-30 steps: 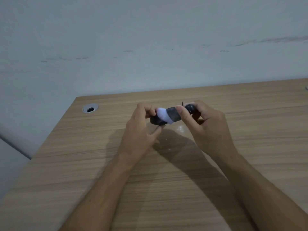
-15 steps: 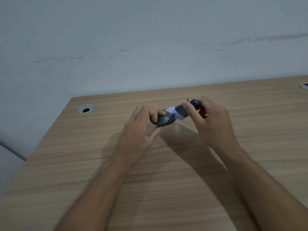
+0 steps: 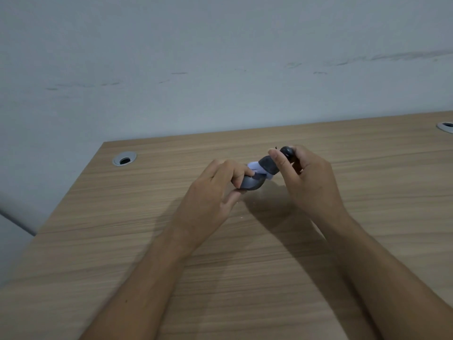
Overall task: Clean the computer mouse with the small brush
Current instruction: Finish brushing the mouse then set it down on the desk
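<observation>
The left hand [image 3: 210, 192] gripped the small dark grey rounded computer mouse [image 3: 252, 184] just above the light wooden worktop [image 3: 245, 278], while the right hand [image 3: 308, 182] pinched the stubby grey-handled brush with pale bristles [image 3: 267, 165]. Since half a second earlier the brush had tilted up, its bristles on the mouse's upper edge, so brushing looked underway, not finished
</observation>
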